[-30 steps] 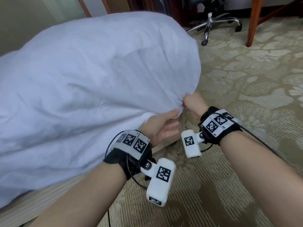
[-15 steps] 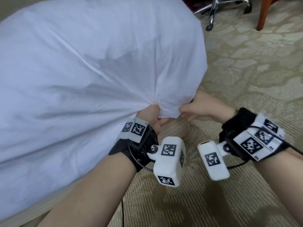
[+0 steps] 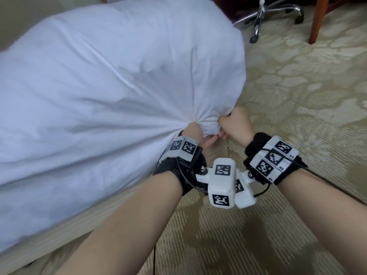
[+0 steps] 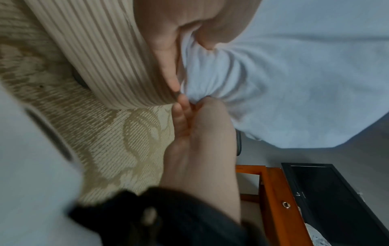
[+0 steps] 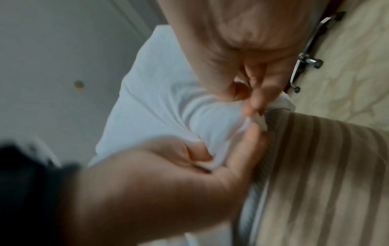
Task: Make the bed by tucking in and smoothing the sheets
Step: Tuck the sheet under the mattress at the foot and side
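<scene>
A beige carpet with a pale leaf pattern (image 3: pixel 297 120) fills the right and lower part of the head view, with the chrome base of a wheeled office chair (image 3: pixel 264 16) and a reddish wooden furniture leg (image 3: pixel 317 20) along the top edge. The white cotton bed sheet (image 3: pixel 111 92) covers the upper left and centre of the frame, stretched over the corner of the mattress, above the beige striped fabric bed base (image 3: pixel 65 225) that runs along the lower left.

Both hands meet at the corner just right of centre, where the cloth is gathered into a knot of radiating creases. The left hand (image 3: pixel 195 133) comes up from below, thumb on top and fingers under the bunch, pinching it against the striped base; the left wrist view shows the thumb pressed into the fold. The right hand (image 3: pixel 234 124) is curled into a fist around the same bunch from the right, and in the right wrist view its fingertips (image 5: pixel 250 106) nip a loose white edge right at the seam of the base.

The grip looks chosen to draw the slack together so the spare cloth can be pushed under the mattress as one wad. The creases fanning across the sheet suggest it is under tension, and smoothing is probably yet to come.
</scene>
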The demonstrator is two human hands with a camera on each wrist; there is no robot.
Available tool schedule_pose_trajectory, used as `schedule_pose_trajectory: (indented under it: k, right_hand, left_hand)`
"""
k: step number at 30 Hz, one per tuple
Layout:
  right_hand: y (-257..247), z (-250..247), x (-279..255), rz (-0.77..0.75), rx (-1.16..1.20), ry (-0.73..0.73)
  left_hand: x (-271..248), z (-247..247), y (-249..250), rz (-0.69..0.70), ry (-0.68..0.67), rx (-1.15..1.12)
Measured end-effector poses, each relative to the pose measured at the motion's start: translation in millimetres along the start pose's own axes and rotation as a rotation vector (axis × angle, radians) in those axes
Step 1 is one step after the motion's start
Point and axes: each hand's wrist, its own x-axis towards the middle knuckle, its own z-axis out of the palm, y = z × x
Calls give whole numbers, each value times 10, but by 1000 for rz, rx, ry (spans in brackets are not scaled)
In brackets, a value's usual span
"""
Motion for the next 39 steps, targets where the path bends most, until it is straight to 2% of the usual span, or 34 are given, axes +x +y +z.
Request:
schedule_pose_trajectory:
  k: [2, 4, 6, 12, 18, 22, 26, 28, 31, 33, 36, 39]
  right_hand:
    - [-21, -47, -52, 207, 171, -173]
    - [-13, -108, -115, 320, 266, -310]
    - [-38, -151, -187, 333, 288, -340]
    - [-94, -164, -298, 284, 302, -368]
    - [-191, -113, -310, 78, 523, -110]
    - [-125, -191, -116, 11, 177, 14]
    - [-35, -2, -110, -44, 137, 70]
    - [52, -27, -105, 20, 182, -97]
    - [224, -224, -119, 167, 271, -406]
    - [290, -377, -145, 251, 247, -492]
    - [317, -496, -138, 286, 208, -573]
    - [311, -512, -109, 313, 242, -609]
  left_hand:
    - [-142, -20, -55, -40, -82, -123]
    - [-238, -61, -126, -78, -165, -209]
    - [-345, -82, -176, -109, -212, -185]
    - [-530, -149, -191, -81, -111, -58]
    - [-482, -133, -47, -69, -121, 3]
    - [-384, -10, -57, -208, -287, 234]
    - [-228, -49, -73, -275, -243, 270]
    - [-189, -177, -50, -293, -242, 305]
    - [-200, -326, -61, -352, -321, 459]
    - [-262, -349, -107, -414, -399, 599]
    - [-384, -342, -184, -473, -521, 780]
    - [-441, -298, -271, -463, -561, 816]
